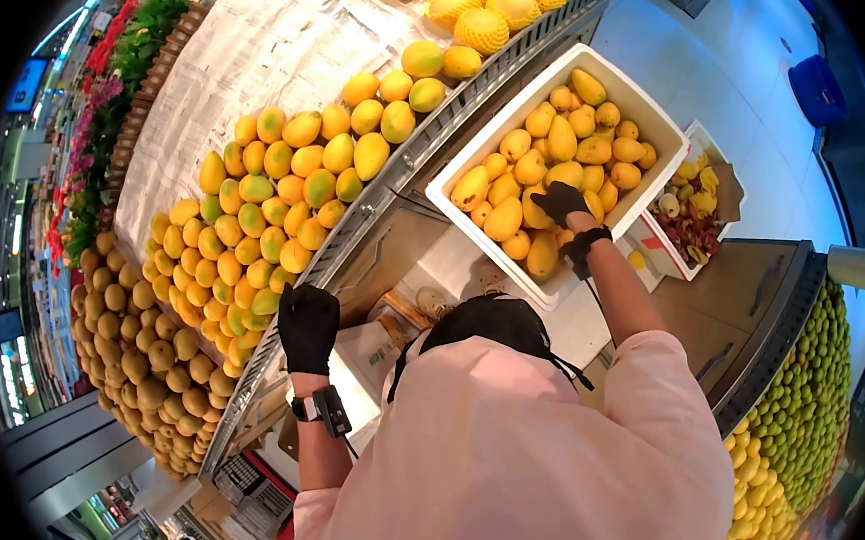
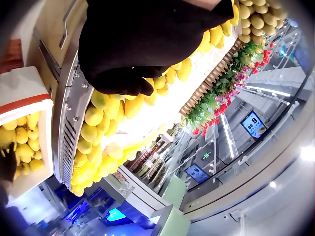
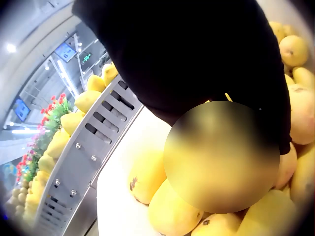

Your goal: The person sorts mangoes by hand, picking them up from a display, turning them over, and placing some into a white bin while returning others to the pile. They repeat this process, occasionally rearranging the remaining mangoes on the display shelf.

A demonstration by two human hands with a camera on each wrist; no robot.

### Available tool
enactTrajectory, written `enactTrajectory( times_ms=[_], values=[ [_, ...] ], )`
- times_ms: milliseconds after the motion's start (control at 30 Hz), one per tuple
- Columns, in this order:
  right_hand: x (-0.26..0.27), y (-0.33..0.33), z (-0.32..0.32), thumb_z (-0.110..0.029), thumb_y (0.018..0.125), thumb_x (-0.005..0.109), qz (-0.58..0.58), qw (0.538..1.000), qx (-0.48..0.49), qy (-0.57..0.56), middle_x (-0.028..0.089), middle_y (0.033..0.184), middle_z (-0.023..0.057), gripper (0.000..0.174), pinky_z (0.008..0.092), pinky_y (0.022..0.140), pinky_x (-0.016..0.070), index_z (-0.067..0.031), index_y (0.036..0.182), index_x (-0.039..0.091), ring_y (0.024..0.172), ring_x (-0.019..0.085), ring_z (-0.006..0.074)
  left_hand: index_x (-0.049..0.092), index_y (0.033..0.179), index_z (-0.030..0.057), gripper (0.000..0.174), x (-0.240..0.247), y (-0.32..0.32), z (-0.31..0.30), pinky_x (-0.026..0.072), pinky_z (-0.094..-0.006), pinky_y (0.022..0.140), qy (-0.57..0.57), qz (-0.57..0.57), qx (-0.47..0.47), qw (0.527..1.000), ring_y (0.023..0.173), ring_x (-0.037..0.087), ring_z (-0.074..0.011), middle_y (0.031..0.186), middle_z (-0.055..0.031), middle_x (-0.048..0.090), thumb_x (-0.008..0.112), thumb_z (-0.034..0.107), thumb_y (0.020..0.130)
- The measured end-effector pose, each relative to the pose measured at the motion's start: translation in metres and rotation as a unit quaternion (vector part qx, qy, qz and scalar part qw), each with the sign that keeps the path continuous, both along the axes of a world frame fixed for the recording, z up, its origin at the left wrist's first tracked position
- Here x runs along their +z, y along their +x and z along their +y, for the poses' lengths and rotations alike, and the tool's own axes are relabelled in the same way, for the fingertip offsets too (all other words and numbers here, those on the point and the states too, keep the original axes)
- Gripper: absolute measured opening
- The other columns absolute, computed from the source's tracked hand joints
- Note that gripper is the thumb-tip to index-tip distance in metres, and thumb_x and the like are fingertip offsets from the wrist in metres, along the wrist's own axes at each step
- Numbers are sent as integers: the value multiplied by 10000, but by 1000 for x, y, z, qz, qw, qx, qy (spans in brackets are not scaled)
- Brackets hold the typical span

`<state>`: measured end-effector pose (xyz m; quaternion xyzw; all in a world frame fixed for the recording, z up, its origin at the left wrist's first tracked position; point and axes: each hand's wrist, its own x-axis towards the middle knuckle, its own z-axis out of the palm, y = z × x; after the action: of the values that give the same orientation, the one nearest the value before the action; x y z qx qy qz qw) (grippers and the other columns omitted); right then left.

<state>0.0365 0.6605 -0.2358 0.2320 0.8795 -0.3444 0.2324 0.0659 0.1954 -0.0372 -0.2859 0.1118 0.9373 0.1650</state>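
Observation:
Inside a white foam box (image 1: pixel 438 195) of yellow mangoes is my black-gloved right hand (image 1: pixel 562 205). It grips a mango (image 3: pixel 221 162), which looks blurred in the right wrist view; the fingers bend over its top and far side. Other mangoes (image 3: pixel 172 209) lie around and under it. My gloved left hand (image 1: pixel 308 327) is at the metal rail (image 1: pixel 356 220) of the fruit display, its fingers loosely bent and no fruit in them. Rows of yellow-green mangoes (image 1: pixel 252 219) stand just beyond that hand, on the display.
Brown round fruit (image 1: pixel 137 340) is heaped at the display's left. Mangoes in foam nets (image 1: pixel 482 30) sit at its top end. A smaller box with peels and scraps (image 1: pixel 693 203) stands right of the foam box. Green fruit (image 1: pixel 800 396) fills a stand at the right.

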Motion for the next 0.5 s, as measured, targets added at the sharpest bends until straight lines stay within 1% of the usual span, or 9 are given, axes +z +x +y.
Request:
enactTrajectory(
  times_ms=[67, 133, 200, 267, 300, 367, 400, 467, 500],
  values=[
    [21, 1, 8, -467, 827, 617, -58, 996, -41, -57, 670, 1008, 217, 492, 429, 842, 500, -1, 972, 673, 966, 624, 376, 515, 700, 155, 310, -3, -2, -2, 403, -304, 703, -25, 11, -1, 1000, 656, 476, -159, 661, 22, 493, 522, 305, 971],
    [-9, 4, 26, -444, 836, 605, 47, 996, 69, 18, 667, 996, 219, 454, 435, 831, 502, -15, 968, 677, 949, 625, 378, 544, 708, 130, 275, 2, -2, 1, 425, -311, 720, -16, 54, -30, 998, 673, 514, -179, 669, -3, 519, 514, 252, 953],
    [-61, 2, 51, -412, 849, 588, 129, 974, 163, 92, 667, 979, 210, 411, 440, 820, 505, -27, 958, 680, 930, 627, 372, 555, 715, 106, 242, -11, -1, -5, 438, -322, 751, 0, 80, -23, 996, 704, 546, -197, 680, -29, 537, 504, 214, 926],
    [-60, -2, 53, -370, 865, 570, 158, 956, 202, 142, 669, 962, 193, 356, 438, 806, 510, -38, 935, 678, 914, 631, 358, 535, 703, 110, 275, -15, 1, -8, 427, -321, 769, 14, 84, -6, 996, 729, 534, -186, 678, -25, 519, 481, 232, 944],
    [-41, 0, 51, -347, 872, 564, 161, 953, 207, 153, 669, 956, 185, 327, 435, 797, 513, -44, 921, 676, 907, 634, 350, 525, 697, 112, 292, -14, 1, -8, 422, -321, 777, 19, 86, -2, 996, 742, 528, -180, 677, -24, 510, 469, 240, 953],
    [-52, 1, 59, -306, 883, 556, 244, 916, 264, 176, 668, 942, 173, 278, 429, 772, 519, -52, 888, 669, 882, 636, 345, 493, 677, 133, 357, 0, -3, -1, 405, -310, 761, 13, 91, -18, 996, 727, 490, -162, 661, -5, 472, 442, 290, 994],
    [-43, 1, 55, -289, 876, 565, 230, 944, 213, 102, 671, 943, 164, 257, 418, 774, 521, -54, 897, 663, 878, 640, 340, 453, 658, 164, 419, 8, -5, 6, 378, -295, 720, -17, 51, 30, 998, 671, 426, -145, 637, 20, 412, 409, 365, 1022],
    [-25, 0, 49, -255, 861, 583, 211, 972, 93, -45, 675, 945, 144, 219, 397, 778, 526, -56, 917, 653, 869, 646, 331, 449, 651, 162, 420, 4, -6, 1, 375, -292, 709, 14, 80, 17, 997, 666, 432, -148, 633, 20, 414, 413, 360, 1019],
    [9, 2, 36, -246, 855, 587, 180, 981, 38, -62, 678, 944, 142, 212, 390, 783, 525, -55, 923, 650, 878, 647, 331, 448, 648, 161, 420, 2, -5, -3, 373, -290, 704, 28, 94, 11, 995, 664, 435, -150, 631, 20, 415, 415, 358, 1018]
  ],
)
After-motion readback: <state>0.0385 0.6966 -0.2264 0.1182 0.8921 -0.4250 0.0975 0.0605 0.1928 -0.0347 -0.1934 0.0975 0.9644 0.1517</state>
